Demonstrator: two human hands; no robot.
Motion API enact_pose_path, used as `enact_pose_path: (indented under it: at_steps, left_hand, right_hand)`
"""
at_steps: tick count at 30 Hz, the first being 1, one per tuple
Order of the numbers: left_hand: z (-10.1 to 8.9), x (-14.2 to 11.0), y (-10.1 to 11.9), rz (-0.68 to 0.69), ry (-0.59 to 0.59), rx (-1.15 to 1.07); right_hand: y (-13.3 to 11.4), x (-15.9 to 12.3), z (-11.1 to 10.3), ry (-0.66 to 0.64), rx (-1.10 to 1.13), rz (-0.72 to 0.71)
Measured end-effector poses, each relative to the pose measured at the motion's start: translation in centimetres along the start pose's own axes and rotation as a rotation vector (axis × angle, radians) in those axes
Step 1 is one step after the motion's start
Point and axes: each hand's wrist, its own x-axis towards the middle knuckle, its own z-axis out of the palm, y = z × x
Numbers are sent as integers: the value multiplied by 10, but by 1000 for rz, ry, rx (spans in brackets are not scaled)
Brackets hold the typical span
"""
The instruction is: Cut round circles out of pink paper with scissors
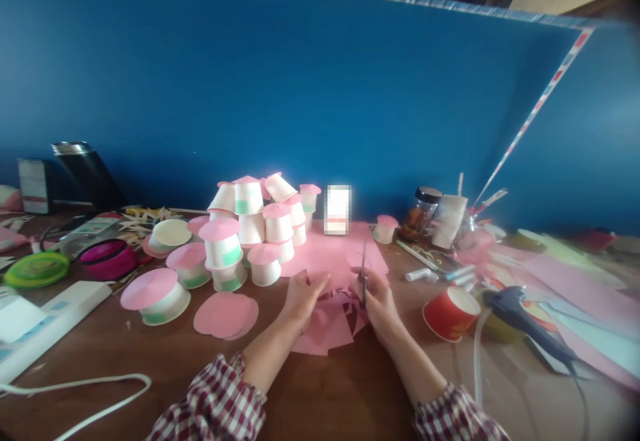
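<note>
My right hand (377, 300) is closed around a pair of scissors (364, 282), its narrow blades pointing up and away from me. Opposite it, my left hand (304, 298) pinches pink paper (327, 283) between thumb and fingers; the edge of that sheet blends with the pink paper behind. Cut pink scraps (327, 328) lie on the table beneath both hands. To the left is a small pile of pink paper discs (226, 314). Beyond it stand stacked white paper cups (223, 249), many topped with pink discs.
A red paper cup (451, 314) and a dark glue gun (530, 324) with its cord lie on the right. A phone (337, 211) stands upright against the blue partition (320, 94). On the left are a white power strip (55, 324), a magenta ring (107, 259) and a green lid (37, 269).
</note>
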Motion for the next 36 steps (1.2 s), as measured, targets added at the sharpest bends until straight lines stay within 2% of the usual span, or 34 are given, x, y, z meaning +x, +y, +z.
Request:
enact_pose_path:
  at_steps: [8,14,21,24,29,36]
  left_hand:
    - [0,-1,26,21,120,-178]
    - [3,-6,20,65,114,-305]
    - [6,-7,13,-61,173,-366]
    - [9,-9,14,-71,184,-377]
    - [13,-14,14,-86,121,-354]
    - [12,-16,11,-109,121,-318]
  right_hand:
    - [-10,-11,2,-193,-138,24]
    - [-11,-24,13,-317,-167,74]
    - [-9,-26,17,-347,-168,99]
    - [-8,-25,17,-363,-178,81]
    - [-3,-25,15,-385,-167,81]
    - [-4,-26,17,-405,-169,67]
